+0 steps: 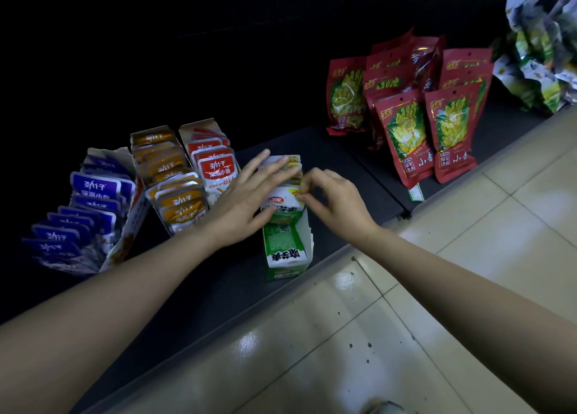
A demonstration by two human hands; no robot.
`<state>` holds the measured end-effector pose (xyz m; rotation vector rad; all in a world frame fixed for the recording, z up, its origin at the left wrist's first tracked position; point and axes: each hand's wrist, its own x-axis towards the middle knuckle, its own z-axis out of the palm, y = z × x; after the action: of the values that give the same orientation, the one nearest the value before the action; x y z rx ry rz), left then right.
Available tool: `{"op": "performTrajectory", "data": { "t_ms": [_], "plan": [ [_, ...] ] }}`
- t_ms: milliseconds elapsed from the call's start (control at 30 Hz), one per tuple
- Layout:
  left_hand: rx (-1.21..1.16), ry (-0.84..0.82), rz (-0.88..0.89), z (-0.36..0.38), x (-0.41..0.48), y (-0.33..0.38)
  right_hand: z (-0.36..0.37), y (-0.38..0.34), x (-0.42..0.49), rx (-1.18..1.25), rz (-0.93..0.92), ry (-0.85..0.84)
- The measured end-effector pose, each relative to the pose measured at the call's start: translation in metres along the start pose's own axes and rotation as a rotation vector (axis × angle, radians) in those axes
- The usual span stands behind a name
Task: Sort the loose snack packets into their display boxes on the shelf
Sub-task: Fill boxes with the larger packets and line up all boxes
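Left hand (246, 195) lies flat on packets (285, 201); right hand (331, 198) pinches one packet's corner. Green box (285, 259), one of four, runs lengthwise up the frame.

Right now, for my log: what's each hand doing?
Left hand: open, flat on the packets in the box.
Right hand: pinching a corner of the front packet.

劲仔 深海小鱼 stands on the red packet (216, 168), and 小香 on the red bags (406, 139)
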<state>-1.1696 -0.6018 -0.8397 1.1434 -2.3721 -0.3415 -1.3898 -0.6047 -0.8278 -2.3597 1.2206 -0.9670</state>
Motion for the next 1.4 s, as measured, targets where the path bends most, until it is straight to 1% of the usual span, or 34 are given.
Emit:
{"op": "performTrajectory", "data": {
  "t_ms": [67, 133, 233, 300, 333, 400, 533, 633, 733, 767, 833, 933, 1000, 1033, 1100, 1133, 1167, 1200, 1267, 1333, 1367, 1400],
  "plan": [
    [0.036, -0.004, 0.041, 0.002, 0.0, -0.003, -0.007, -0.001, -0.007, -0.014, -0.119, 0.017],
    [0.05, -0.025, 0.035, 0.002, 0.001, -0.007, -0.012, -0.003, -0.018, -0.064, -0.254, -0.039],
    [0.041, -0.037, 0.027, 0.001, 0.002, -0.008, -0.008, -0.001, -0.037, -0.189, -0.425, -0.265],
    [0.04, -0.042, 0.029, 0.0, 0.003, -0.008, 0.003, 0.002, -0.048, -0.326, -0.473, -0.403],
    [0.037, -0.046, 0.029, 0.0, 0.002, -0.008, 0.009, 0.003, -0.051, -0.377, -0.466, -0.445],
    [0.028, -0.052, 0.026, 0.0, 0.002, -0.008, 0.018, 0.002, -0.055, -0.394, -0.425, -0.476],
    [0.029, -0.045, 0.027, -0.001, 0.002, -0.008, 0.022, -0.007, -0.052, -0.317, -0.308, -0.453],
    [0.03, -0.048, 0.035, 0.0, 0.001, -0.011, 0.019, -0.01, -0.043, -0.191, -0.153, -0.476],
    [0.032, -0.068, 0.046, 0.002, 0.0, -0.014, 0.009, -0.013, -0.035, 0.055, 0.028, -0.515],
    [0.028, -0.072, 0.05, 0.001, -0.001, -0.014, 0.005, -0.016, -0.031, 0.16, 0.082, -0.495],
    [-0.014, -0.082, 0.034, -0.002, -0.002, -0.012, -0.003, -0.018, -0.021, 0.288, 0.18, -0.368],
    [-0.166, -0.091, -0.007, -0.006, -0.004, -0.007, -0.007, -0.009, -0.005, 0.179, 0.22, -0.186],
    [-0.164, -0.072, 0.007, -0.005, -0.003, -0.007, -0.002, -0.005, 0.0, 0.088, 0.245, -0.126],
    [-0.13, -0.056, 0.013, -0.004, -0.002, -0.009, 0.002, -0.007, 0.0, 0.044, 0.233, -0.09],
    [-0.073, -0.019, 0.024, -0.002, 0.0, -0.012, 0.006, -0.015, -0.002, -0.012, 0.155, 0.034],
    [-0.062, -0.002, 0.031, -0.001, 0.001, -0.012, 0.005, -0.019, -0.003, 0.003, 0.1, 0.094],
    [-0.058, 0.013, 0.038, 0.0, 0.002, -0.012, 0.001, -0.023, -0.006, 0.028, 0.023, 0.111],
    [-0.056, 0.026, 0.044, 0.001, 0.002, -0.012, -0.002, -0.026, -0.01, 0.033, -0.075, 0.071],
    [-0.043, 0.036, 0.054, 0.002, 0.002, -0.013, 0.0, -0.028, -0.025, -0.044, -0.255, -0.136],
    [-0.019, 0.027, 0.063, 0.003, 0.003, -0.015, 0.01, -0.023, -0.043, -0.234, -0.308, -0.357],
    [-0.007, 0.024, 0.069, 0.003, 0.003, -0.016, 0.018, -0.021, -0.051, -0.351, -0.307, -0.441],
    [0.001, 0.022, 0.074, 0.003, 0.003, -0.017, 0.026, -0.018, -0.057, -0.441, -0.303, -0.488]
  ]
}}
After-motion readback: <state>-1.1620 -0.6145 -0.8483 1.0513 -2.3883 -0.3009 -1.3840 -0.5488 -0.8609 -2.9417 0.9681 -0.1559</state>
